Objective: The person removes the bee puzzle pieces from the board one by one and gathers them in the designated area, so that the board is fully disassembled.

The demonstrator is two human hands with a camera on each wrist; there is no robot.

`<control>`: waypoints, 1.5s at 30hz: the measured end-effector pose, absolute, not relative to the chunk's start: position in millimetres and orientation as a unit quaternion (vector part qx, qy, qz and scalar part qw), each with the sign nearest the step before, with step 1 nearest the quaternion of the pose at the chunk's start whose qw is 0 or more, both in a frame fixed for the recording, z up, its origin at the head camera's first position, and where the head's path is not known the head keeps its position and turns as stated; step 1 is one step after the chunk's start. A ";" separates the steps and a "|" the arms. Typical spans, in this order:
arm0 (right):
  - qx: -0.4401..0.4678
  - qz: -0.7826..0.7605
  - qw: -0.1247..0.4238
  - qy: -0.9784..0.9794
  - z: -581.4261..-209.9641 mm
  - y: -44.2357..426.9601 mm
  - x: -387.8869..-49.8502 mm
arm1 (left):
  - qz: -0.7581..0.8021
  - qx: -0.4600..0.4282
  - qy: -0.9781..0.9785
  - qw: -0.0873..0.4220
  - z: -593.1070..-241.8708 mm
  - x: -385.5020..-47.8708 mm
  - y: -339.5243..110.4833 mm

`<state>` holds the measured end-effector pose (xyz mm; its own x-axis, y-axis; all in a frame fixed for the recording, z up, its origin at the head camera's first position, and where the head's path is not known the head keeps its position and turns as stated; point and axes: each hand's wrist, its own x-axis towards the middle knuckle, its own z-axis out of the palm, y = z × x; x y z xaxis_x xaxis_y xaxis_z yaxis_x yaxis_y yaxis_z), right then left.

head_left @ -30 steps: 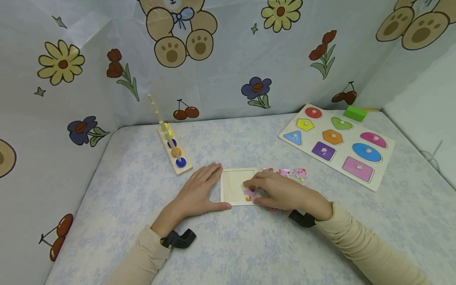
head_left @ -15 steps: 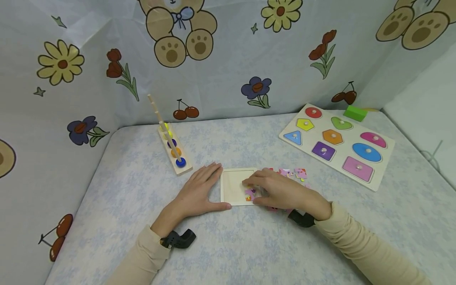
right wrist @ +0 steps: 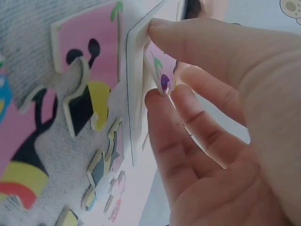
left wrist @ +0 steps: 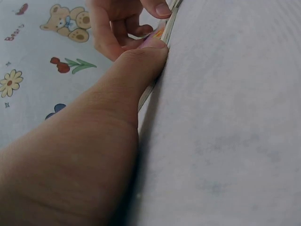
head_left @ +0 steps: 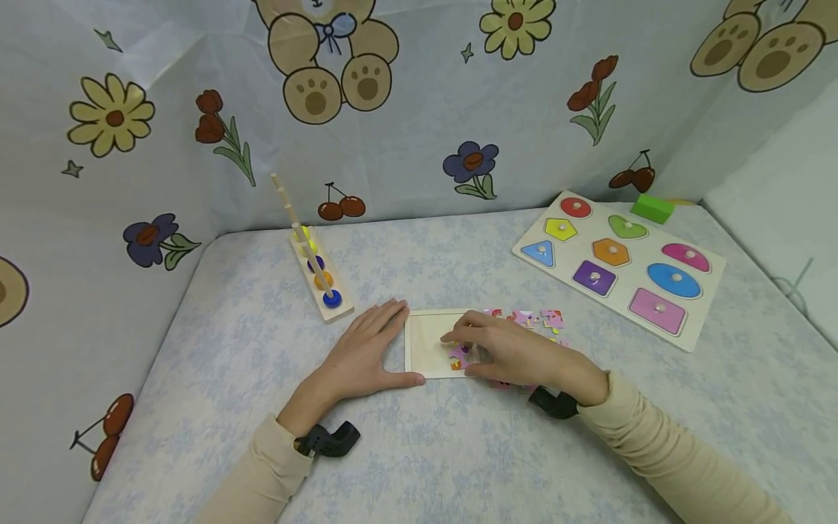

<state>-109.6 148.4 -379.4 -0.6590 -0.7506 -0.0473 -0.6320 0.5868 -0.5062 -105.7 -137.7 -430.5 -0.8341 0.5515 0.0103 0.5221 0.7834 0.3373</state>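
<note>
A shallow wooden puzzle tray [head_left: 425, 331] lies on the table in the head view. My left hand [head_left: 363, 356] rests spread at its left side, fingers at the upper left corner, thumb on the near rim. Over the right part of the tray my right hand [head_left: 513, 349] is bent, thumb by the rim and curled fingertips around a pink puzzle piece [right wrist: 159, 63] printed with a purple shape and green leaf. Orange and purple print shows between thumb and fingers in the head view. Whether the piece lies flat is partly hidden by the hand.
Loose pink puzzle pieces [head_left: 553, 319] lie right of the tray, partly under my right hand. A peg stacker [head_left: 337, 311] with coloured discs stands at left. A knobbed shape board [head_left: 628, 287] lies at right, with a green block [head_left: 652, 209] behind it.
My right fingertips have shifted slightly left over the tray. My left hand and the tray have stayed in place.
</note>
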 end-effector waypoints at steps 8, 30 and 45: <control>-0.411 -0.238 0.136 0.870 -379.2 151.1 -110.7 | 0.168 0.284 0.943 0.045 -430.3 -105.1 -137.7; -0.411 -0.227 0.116 0.875 -373.2 161.7 -111.2 | 0.161 0.286 0.943 0.045 -429.8 -105.4 -137.5; -0.360 -0.247 0.132 0.890 -363.6 192.7 -96.2 | 0.168 0.284 0.942 0.051 -431.5 -105.9 -137.8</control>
